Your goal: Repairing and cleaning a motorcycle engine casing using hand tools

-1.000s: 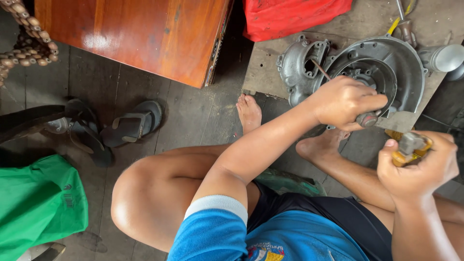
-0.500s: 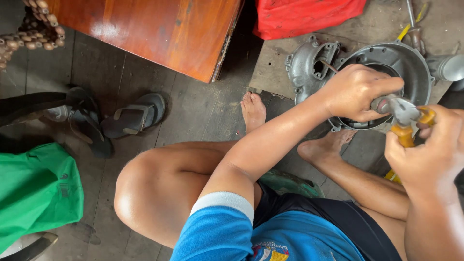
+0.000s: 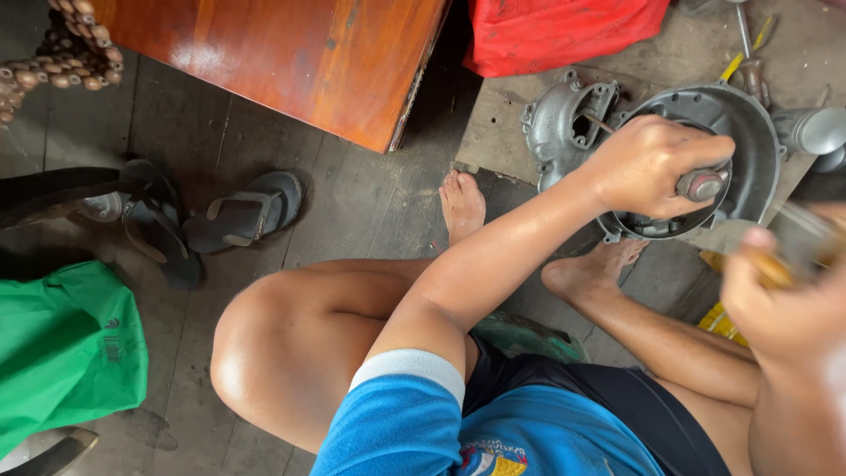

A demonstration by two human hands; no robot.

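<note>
Round metal housing (image 3: pixel 749 132) now has your left hand (image 3: pixel 648 167) clenched on a metal-tipped handle (image 3: pixel 702 185) inside it, while your right hand (image 3: pixel 784 304), gripping a yellow-handled tool (image 3: pixel 775 269), has drawn nearer to you and blurred.

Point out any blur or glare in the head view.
Head view: the right hand and its yellow-handled tool are motion-blurred; the left hand on the round metal housing is sharp; soft glare on the varnished wooden panel.

Matt grey cast-metal housing (image 3: pixel 758 132), glossy varnished wooden cabinet (image 3: pixel 291 53), rough floorboards (image 3: pixel 352 203)
</note>
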